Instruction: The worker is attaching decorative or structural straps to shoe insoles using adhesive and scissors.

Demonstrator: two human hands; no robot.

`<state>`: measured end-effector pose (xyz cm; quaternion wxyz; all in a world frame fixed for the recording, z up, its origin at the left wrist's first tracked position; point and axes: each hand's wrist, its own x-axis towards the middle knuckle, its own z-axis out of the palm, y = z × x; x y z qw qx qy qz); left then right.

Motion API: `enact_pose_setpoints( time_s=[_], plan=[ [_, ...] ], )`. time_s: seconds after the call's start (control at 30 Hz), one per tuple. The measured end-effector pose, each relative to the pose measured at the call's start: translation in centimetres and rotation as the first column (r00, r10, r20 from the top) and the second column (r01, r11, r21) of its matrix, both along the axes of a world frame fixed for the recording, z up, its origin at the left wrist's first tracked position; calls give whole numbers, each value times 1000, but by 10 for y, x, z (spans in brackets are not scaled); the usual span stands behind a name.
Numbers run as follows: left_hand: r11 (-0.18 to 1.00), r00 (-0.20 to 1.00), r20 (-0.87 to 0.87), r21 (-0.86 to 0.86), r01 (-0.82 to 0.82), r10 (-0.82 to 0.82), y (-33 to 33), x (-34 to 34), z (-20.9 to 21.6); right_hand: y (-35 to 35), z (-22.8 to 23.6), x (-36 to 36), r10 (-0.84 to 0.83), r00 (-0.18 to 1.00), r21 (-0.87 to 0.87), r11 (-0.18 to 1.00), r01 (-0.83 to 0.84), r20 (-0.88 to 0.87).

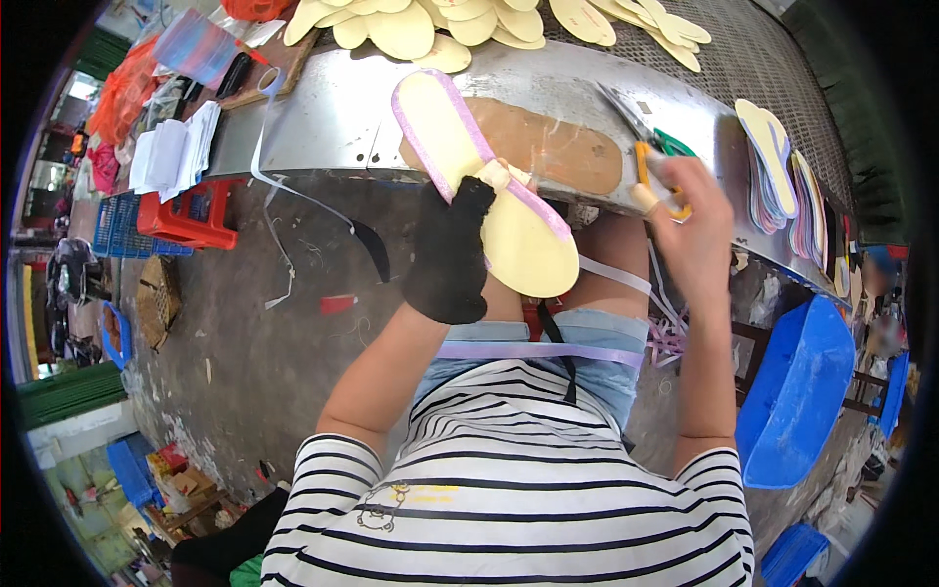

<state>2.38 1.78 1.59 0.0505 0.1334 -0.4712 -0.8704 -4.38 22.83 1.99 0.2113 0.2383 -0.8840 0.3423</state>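
My left hand (452, 245), in a black glove with bare fingertips, grips a pale yellow insole (531, 256) around its narrow middle. Shiny lilac edging tape (411, 125) runs along much of the insole's rim, while its near rounded end shows plain yellow. Over the bench's front edge, my right hand (696, 220) is closed around the yellow-orange handles of a pair of scissors (642, 164); the hand is slightly blurred and covers part of them. Beside these lies a green handle (675, 145). A lilac ribbon (543, 350) crosses my lap.
Many pale insoles (401, 31) are heaped at the bench's back. Stacked edged insoles (768, 161) stand at right, above a blue bin (797, 391). A brown patch (548, 147) covers part of the metal bench (323, 117). Papers (176, 152) and a red stool (191, 220) are left.
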Motion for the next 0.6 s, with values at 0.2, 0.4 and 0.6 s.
enact_pose_setpoints(
  time_s=[0.2, 0.4, 0.6],
  plan=[
    [994, 995, -78, -80, -70, 64, 13, -6, -6, -40, -3, 33, 420, 813, -368, 888, -275, 404],
    [958, 994, -29, -273, 92, -103, 12, -6, -7, -40, -8, 34, 520, 629, -607, 789, -93, 578],
    [909, 991, -23, -403, 108, -128, 10, -7, -8, -34, -7, 36, 395, 786, -301, 913, -276, 476]
  ],
)
